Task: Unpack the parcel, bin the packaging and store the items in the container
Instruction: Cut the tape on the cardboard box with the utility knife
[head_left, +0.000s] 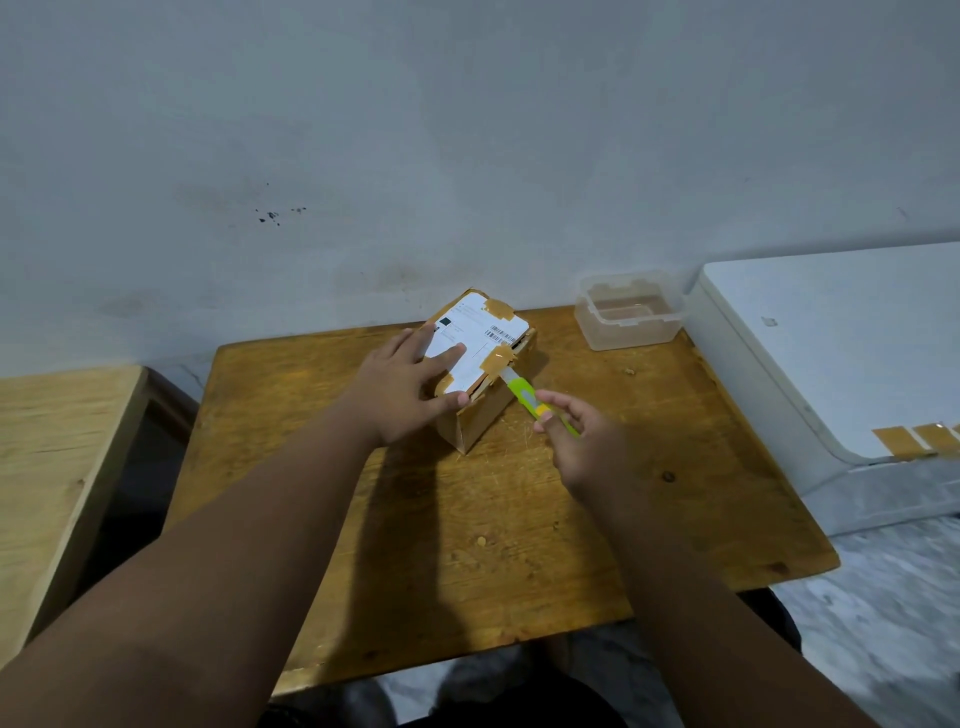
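A small brown cardboard parcel (491, 410) with a white shipping label and brown tape stands on the wooden table (467, 519). My left hand (405, 387) lies flat on the parcel's top, fingers spread over the label. My right hand (582, 441) grips a green and yellow utility knife (524, 397), whose blade tip meets the taped right edge of the parcel's lid. A clear plastic container (628, 312), with nothing in it, sits at the table's far right corner.
A white appliance-like box (831, 353) with strips of brown tape stuck on it stands right of the table. A lighter wooden surface (57, 457) lies to the left. A grey wall runs behind the table.
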